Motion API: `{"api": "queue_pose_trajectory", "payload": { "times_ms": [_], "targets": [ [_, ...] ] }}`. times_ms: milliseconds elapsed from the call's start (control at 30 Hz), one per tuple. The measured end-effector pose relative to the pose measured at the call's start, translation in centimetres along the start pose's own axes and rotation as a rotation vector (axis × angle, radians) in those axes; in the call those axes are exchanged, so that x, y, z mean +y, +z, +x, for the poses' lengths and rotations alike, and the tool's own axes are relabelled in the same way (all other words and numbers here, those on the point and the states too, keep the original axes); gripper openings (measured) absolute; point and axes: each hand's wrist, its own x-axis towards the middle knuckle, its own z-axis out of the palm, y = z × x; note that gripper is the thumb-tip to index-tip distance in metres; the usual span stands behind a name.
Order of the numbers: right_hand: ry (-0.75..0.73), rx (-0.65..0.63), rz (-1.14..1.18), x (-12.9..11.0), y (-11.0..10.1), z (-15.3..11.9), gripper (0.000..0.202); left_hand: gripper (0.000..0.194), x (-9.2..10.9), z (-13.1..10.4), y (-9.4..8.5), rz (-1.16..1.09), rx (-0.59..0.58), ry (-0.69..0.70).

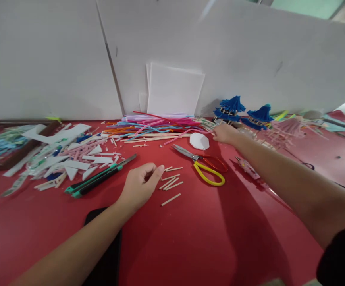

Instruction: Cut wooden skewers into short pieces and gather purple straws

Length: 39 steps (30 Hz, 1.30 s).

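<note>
I'm holding my left hand [141, 184] nearly pinched, contents unclear; nudging is risking scattered wooden sticks [170, 200]. My right hand [226, 134] is hiding its grip; overreaching is risking toppling blue-roofed models [260, 117].

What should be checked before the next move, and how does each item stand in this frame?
1. Short sticks close to the left hand: ok, lying loose just beside its fingertips.
2. Left hand's grip: cannot tell; any small piece in its fingers is hidden.
3. Right hand and what it holds: cannot tell; its fingertips are among pale sticks, too small to make out.
4. Cutter blade covered: not ok, it is bare and near the left hand.
5. Scissors free of both hands: ok, lying on the table.
6. White octagon uncovered: ok.
</note>
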Motion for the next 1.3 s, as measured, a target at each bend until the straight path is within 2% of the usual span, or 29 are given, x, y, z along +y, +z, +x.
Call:
{"api": "queue_pose_trajectory", "payload": {
  "times_ms": [67, 200, 367, 533, 667, 767, 867, 967, 1033, 1100, 1167, 1233, 1300],
  "targets": [
    [0.01, 0.021, 0.048, 0.0, -0.3, -0.3, 0.033, 0.038, 0.0, 0.0, 0.0, -0.011, -0.003, -0.005],
    [0.067, 0.122, 0.2, 0.4, -1.6, -1.7, 0.019, 0.038, 0.0, 0.0, 0.0, -0.034, -0.006, 0.001],
    [0.179, 0.362, 0.523, 0.8, -2.5, -6.3, 0.009, 0.038, 0.1, 0.1, 0.0, -0.065, -0.008, 0.016],
    [0.285, 0.613, 0.953, 0.4, -3.3, -9.8, 0.012, 0.037, 0.0, 0.1, 0.1, -0.075, -0.021, 0.021],
    [0.332, 0.756, 1.171, -0.5, -5.1, -10.4, 0.009, 0.038, 0.2, 0.0, 0.0, -0.091, -0.009, 0.003],
    [0.331, 0.765, 1.288, -1.5, -6.4, -10.2, 0.002, 0.04, 0.2, 0.0, -0.1, -0.091, -0.001, -0.003],
    [0.25, 0.777, 1.384, -2.9, -6.7, -10.1, 0.007, 0.037, 0.0, 0.1, 0.0, -0.12, 0.011, 0.027],
    [0.015, 0.673, 1.476, -5.3, -5.8, -10.7, 0.007, 0.023, -0.3, 0.3, 0.4, -0.272, 0.003, 0.055],
    [-0.215, 0.496, 1.499, -7.4, -4.8, -11.6, 0.009, 0.043, -0.4, 0.2, 0.5, -0.295, 0.024, 0.113],
    [-0.379, 0.25, 1.5, -9.6, -4.1, -12.8, 0.008, 0.049, -0.4, 0.1, 0.3, -0.137, 0.116, 0.251],
    [-0.451, 0.108, 1.555, -11.5, -3.8, -13.8, 0.008, 0.036, -0.1, -0.2, 0.1, 0.103, 0.288, 0.414],
    [-0.49, 0.033, 1.645, -12.6, -3.9, -14.4, 0.007, 0.022, 0.1, -0.5, -0.2, 0.268, 0.452, 0.522],
    [-0.501, 0.003, 1.696, -12.7, -4.2, -14.4, 0.009, 0.013, 0.2, -0.7, -0.3, 0.29, 0.491, 0.556]
  ]
}}
